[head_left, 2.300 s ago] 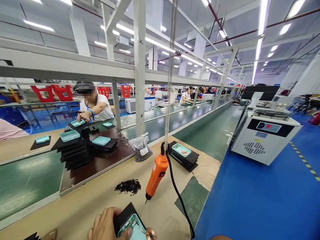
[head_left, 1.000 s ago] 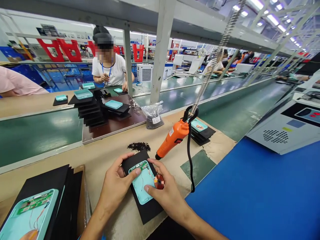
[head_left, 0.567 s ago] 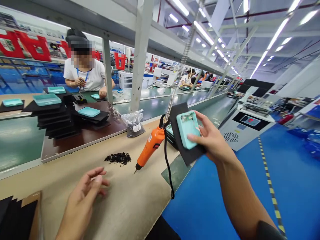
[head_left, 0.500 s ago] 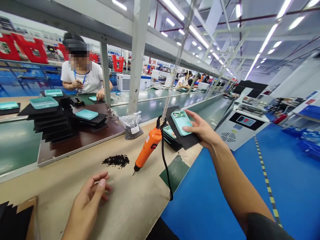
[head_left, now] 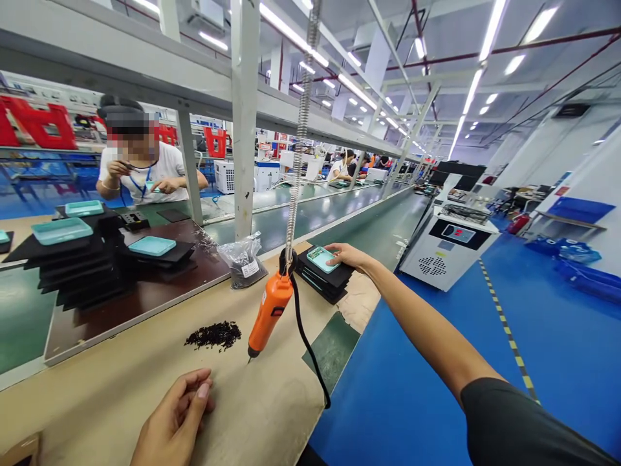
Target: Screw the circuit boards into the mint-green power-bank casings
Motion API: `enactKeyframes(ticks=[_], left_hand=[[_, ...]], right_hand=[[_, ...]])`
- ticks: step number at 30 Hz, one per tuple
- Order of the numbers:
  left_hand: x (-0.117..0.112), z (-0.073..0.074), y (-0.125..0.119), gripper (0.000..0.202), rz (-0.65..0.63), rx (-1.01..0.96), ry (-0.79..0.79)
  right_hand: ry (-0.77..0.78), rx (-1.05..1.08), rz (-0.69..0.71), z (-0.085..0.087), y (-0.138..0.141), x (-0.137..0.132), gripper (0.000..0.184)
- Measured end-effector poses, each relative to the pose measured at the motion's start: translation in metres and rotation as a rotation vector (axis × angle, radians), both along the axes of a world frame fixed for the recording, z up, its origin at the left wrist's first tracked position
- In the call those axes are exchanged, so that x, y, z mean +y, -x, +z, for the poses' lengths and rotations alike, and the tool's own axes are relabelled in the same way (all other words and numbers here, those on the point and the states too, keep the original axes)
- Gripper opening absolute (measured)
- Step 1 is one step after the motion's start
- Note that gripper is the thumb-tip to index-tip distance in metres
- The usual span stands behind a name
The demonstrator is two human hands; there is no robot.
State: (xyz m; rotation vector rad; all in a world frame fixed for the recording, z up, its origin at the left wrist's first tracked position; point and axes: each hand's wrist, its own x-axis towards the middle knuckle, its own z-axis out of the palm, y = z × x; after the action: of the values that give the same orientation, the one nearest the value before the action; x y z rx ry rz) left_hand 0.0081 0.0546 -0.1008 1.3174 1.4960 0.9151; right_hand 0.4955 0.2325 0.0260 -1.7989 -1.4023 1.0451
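Observation:
My right hand (head_left: 350, 256) reaches over the far part of the bench, its fingers on a light teal plastic case (head_left: 322, 259) with a green circuit board at one end. That case lies on a black foam sheet (head_left: 334, 277) atop a stack of similar sheets with teal edges between them. My left hand (head_left: 175, 417) is above the near bench, fingers loosely bent and holding nothing that I can see. Beyond it lies a pile of small black screws (head_left: 214, 334). Between my hands an orange electric screwdriver (head_left: 270, 314) hangs from a coiled spring (head_left: 294, 188), bit pointing down.
A clear bag of dark small parts (head_left: 244, 262) stands behind the screwdriver. Stacked black sheets (head_left: 87, 272) with teal cases are at left, near a co-worker (head_left: 145, 171) across the bench. A black cable (head_left: 310, 349) loops down at the bench edge. A white machine (head_left: 449, 243) stands right.
My right hand has lowered the teal case and its black sheet onto the stack. My left hand stays near the same spot, fingers slightly more curled. The view has shifted to the right.

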Motion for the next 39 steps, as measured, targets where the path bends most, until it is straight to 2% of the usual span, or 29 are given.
enactKeyframes(ticks=[7,10,13,18,22,28,33,36,39], left_hand=[[0.001,0.007,-0.006,0.099,-0.005,0.036,-0.022],[0.001,0.005,-0.005,0.099,-0.012,0.033,-0.027],[0.001,0.0,-0.003,0.097,-0.027,0.035,-0.024],[-0.003,0.003,-0.005,0.09,-0.016,0.021,-0.023],[-0.005,0.011,-0.008,0.082,-0.011,-0.006,-0.042],[-0.005,0.009,-0.008,0.068,0.011,-0.017,-0.098],[-0.006,0.008,-0.006,0.063,-0.014,-0.055,-0.07],[-0.002,0.008,-0.006,0.059,-0.029,-0.064,-0.069],[0.0,0.012,-0.012,0.044,-0.052,-0.014,-0.145]], right_hand=[[-0.031,-0.38,0.019,0.004,-0.004,0.002,0.038],[-0.066,-0.516,0.03,0.005,0.002,0.0,0.039],[-0.1,-0.588,0.079,0.004,0.012,-0.002,0.048],[-0.1,-0.637,0.17,-0.004,0.025,-0.004,0.065],[-0.094,-0.679,0.175,-0.009,0.023,-0.001,0.066],[-0.105,-0.708,0.185,-0.009,0.02,-0.002,0.072],[-0.148,-0.698,0.127,-0.01,0.023,-0.008,0.077],[-0.18,-0.638,0.07,-0.009,0.023,-0.011,0.073],[-0.237,-0.507,0.028,-0.001,0.031,-0.017,0.064]])
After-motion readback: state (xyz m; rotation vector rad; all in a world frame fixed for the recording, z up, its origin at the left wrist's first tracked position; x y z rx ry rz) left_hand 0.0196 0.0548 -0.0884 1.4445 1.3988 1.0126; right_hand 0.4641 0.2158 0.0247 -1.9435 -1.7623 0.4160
